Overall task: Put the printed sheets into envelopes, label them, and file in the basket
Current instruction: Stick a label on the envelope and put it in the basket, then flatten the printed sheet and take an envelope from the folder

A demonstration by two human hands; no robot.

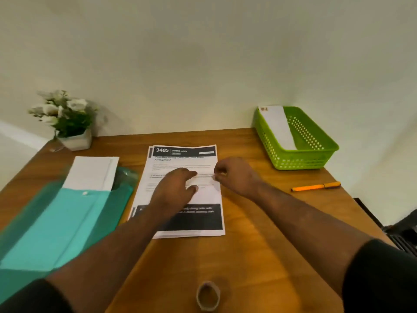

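Tape roll (208, 296) at near edge, L hand (174, 188) flat w/ fingers spread on printed sheets (180, 193), R hand (234, 175) pinching top sheet's right edge, green basket (316, 154) far right.

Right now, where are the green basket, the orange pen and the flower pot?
green basket (302, 158): head view, on its front wall.
orange pen (316, 186): head view, middle of its barrel.
flower pot (77, 141): head view, on its white side.

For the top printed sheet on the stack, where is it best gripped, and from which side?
Probably at its right edge, coming from the right: the top printed sheet lies flat on the stack, so only an edge can be lifted. The right hand already pinches there while the left hand rests on the page.
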